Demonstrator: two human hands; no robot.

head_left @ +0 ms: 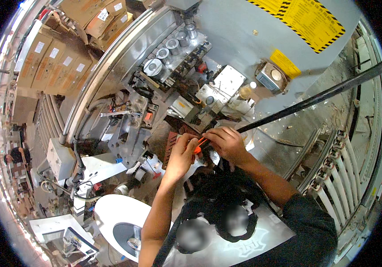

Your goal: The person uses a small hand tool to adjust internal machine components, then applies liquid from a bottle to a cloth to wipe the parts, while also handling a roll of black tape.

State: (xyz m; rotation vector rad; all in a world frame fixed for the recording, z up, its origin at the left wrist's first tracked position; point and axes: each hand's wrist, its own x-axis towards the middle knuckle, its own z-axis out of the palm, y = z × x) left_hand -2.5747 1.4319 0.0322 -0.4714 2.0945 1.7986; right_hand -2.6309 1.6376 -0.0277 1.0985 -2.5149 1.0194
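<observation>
In front of my body, my left hand [182, 153] is closed, with fingers and thumb pressed round a small orange piece [197, 150]. My right hand [227, 143] meets it from the right, its fingers pinching the thin orange end close to my left fingertips. The kind of the orange piece is hard to make out, as the fingers cover most of it. Just left of the left hand stands a reddish-brown slotted block [170, 146]. A long black bar [311, 103] slants from the upper right down to behind my right hand.
Ahead is a machine bed with several round metal cylinders [162, 54] and a white box [229, 79]. At left lie a wrench [117, 114] and metal plates. Cartons [57, 62] are stacked farther left. A white oval-topped object [111, 213] stands at lower left, grey pipes [333, 196] at right.
</observation>
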